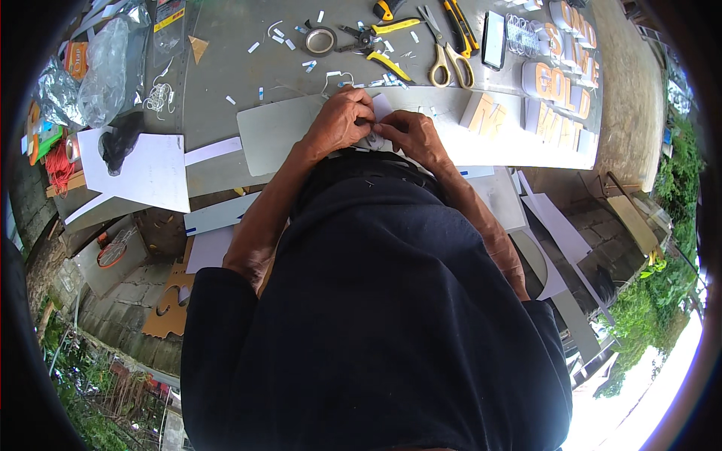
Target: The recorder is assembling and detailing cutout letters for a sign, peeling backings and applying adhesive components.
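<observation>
My left hand point(342, 122) and my right hand point(415, 137) meet over a long white panel point(267, 137) at the table's near edge. Both are closed, fingertips pinched close together. A small white piece point(383, 105) shows between them, but what the fingers grip is too small and hidden to make out. Beyond my left hand, a thin white wire point(338, 74) curls on the table. To the right of my right hand, a raised letter-shaped piece point(481, 113) with a tan face stands on the panel.
Beyond my hands lie a tape roll point(320, 43), yellow-handled pliers point(391, 68), scissors point(439, 72), a yellow-black cutter knife point(461, 28) and a phone point(493, 41). Several raised letters point(553, 84) stand at right. A white sheet point(143, 177) and clear plastic bags point(105, 75) are at left.
</observation>
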Available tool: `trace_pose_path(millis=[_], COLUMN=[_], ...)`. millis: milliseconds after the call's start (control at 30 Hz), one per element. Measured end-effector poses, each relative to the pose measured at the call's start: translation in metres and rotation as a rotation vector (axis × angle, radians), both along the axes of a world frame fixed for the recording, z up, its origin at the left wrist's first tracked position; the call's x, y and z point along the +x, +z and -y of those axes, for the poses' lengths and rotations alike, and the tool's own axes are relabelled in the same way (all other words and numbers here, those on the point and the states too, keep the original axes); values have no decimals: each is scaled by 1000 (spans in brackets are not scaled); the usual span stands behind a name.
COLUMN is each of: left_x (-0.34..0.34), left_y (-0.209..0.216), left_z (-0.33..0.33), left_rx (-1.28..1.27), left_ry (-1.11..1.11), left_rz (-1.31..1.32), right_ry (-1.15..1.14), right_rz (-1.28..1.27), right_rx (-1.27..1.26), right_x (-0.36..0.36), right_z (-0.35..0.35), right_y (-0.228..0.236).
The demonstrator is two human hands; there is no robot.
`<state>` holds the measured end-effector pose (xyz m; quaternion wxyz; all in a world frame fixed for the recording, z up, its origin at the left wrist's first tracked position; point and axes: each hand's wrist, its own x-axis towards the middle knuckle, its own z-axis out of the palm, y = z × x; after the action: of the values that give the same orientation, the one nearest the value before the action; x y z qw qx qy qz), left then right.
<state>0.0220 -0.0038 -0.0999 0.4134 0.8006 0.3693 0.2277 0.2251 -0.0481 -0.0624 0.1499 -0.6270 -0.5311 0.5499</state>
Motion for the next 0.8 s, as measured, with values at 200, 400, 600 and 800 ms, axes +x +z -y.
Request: trace_pose_path(millis=[200, 400, 600, 800], left_x=[2, 2, 2, -1], left_y=[1, -2, 0, -2], left_z=[2, 2, 1, 1], left_rx=[61, 61, 103, 69], left_ry=[9, 1, -24, -47], left_rz=[6, -23, 27, 13], right_ry=[-19, -73, -93, -62], right_rz=[-53, -111, -187, -174], right_rx=[-115, -174, -246, -257], right_x=[-1, -1, 4, 5], right_z=[-7, -5, -7, -10], right_y=[-2, -3, -10, -8])
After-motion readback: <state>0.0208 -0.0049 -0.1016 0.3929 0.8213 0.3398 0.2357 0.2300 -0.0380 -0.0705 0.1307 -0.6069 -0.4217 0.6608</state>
